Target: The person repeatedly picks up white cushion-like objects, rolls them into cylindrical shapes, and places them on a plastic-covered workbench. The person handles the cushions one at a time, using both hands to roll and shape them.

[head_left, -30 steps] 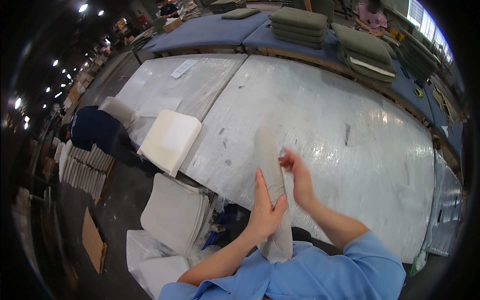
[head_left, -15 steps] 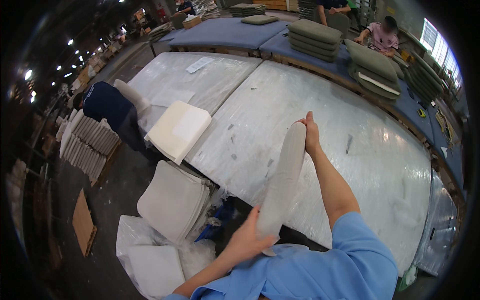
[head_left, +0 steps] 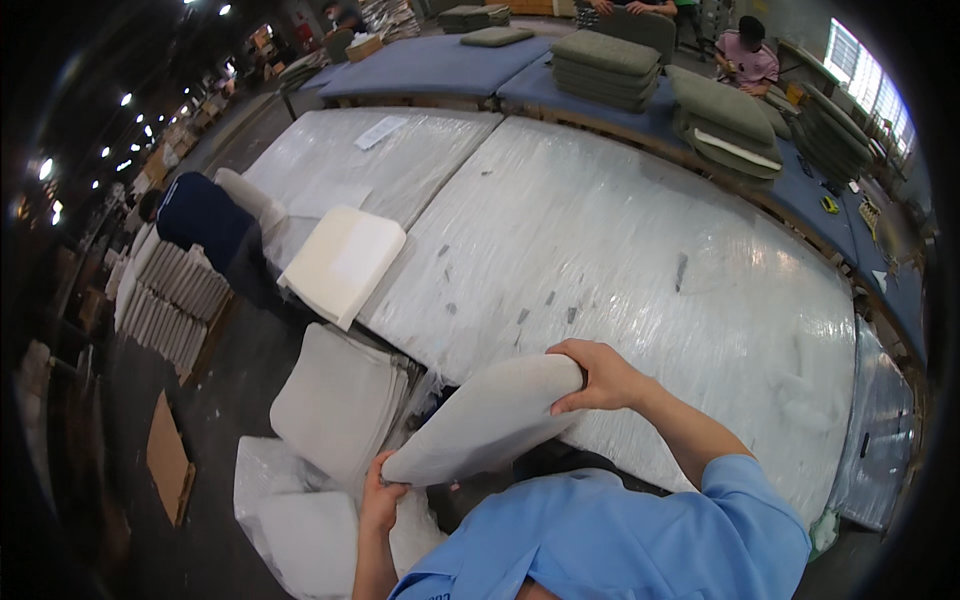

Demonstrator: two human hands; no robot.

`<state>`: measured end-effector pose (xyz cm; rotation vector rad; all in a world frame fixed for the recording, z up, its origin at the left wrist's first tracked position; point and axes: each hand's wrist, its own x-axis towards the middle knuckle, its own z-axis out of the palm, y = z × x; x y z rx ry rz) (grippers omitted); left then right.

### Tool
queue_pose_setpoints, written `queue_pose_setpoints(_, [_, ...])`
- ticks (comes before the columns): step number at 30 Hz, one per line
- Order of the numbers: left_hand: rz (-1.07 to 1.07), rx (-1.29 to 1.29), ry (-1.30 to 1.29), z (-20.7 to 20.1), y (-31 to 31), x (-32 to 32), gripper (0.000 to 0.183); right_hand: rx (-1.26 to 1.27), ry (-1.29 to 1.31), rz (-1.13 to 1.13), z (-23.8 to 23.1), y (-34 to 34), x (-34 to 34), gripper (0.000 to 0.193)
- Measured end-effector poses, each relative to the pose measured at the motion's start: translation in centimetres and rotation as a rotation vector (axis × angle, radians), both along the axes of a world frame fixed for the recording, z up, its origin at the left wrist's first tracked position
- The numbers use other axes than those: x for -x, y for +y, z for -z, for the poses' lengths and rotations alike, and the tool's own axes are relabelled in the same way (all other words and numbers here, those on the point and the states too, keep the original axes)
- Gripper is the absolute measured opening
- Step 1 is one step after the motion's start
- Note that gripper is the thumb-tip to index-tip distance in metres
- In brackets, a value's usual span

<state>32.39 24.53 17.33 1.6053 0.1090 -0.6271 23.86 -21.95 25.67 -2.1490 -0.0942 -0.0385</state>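
Note:
Between my two hands I hold a light grey cushion (head_left: pixel 485 415), tilted, just over the near edge of the plastic-wrapped table. My left hand (head_left: pixel 380 497) grips its lower left end, the thumb lying along the near face. At the upper right end, my right hand (head_left: pixel 605 376) is closed round the rim. To the left, beside the cushion, is a stack of light grey covers (head_left: pixel 335 395). Below that stack, white pieces (head_left: pixel 305 540) lie in clear plastic. A cream foam pad (head_left: pixel 345 255) rests at the table's left edge.
The wrapped table (head_left: pixel 600 220) spreads out ahead. Behind it, blue tables (head_left: pixel 430 70) carry stacks of green cushions (head_left: pixel 605 70), with people working there. A person in dark clothing (head_left: pixel 210 220) bends at the left near stacked grey cushions (head_left: pixel 180 300). A cardboard sheet (head_left: pixel 168 455) lies on the floor.
The cushion has turned from nearly upright and edge-on to a flatter slant, and come nearer to me. My right hand moved down and closer; my left hand moved left.

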Motion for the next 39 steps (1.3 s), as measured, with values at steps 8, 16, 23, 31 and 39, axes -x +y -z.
queue_pose_setpoints(8, [-0.193,0.068,-0.068,-1.6,-1.7,3.2,0.07,0.078,-0.337,-0.117,-2.0,-0.7,5.1,0.067])
queue_pose_setpoints(16, [0.084,0.238,-0.016,-0.8,-13.0,6.3,0.083,0.38,-0.466,-0.061,-10.3,-7.9,11.9,0.067])
queue_pose_setpoints(23, [0.009,0.369,0.115,12.8,-21.2,14.4,0.073,0.639,-0.325,-0.264,-10.0,-8.8,13.7,0.067])
queue_pose_setpoints(31, [-0.189,0.243,0.621,20.8,-26.0,20.5,0.059,0.547,0.167,-0.497,-5.3,-8.5,13.2,0.067])
queue_pose_setpoints(39, [-0.412,0.27,0.587,22.6,-26.9,22.6,0.059,0.34,0.764,-0.64,7.4,-5.4,0.3,0.034])
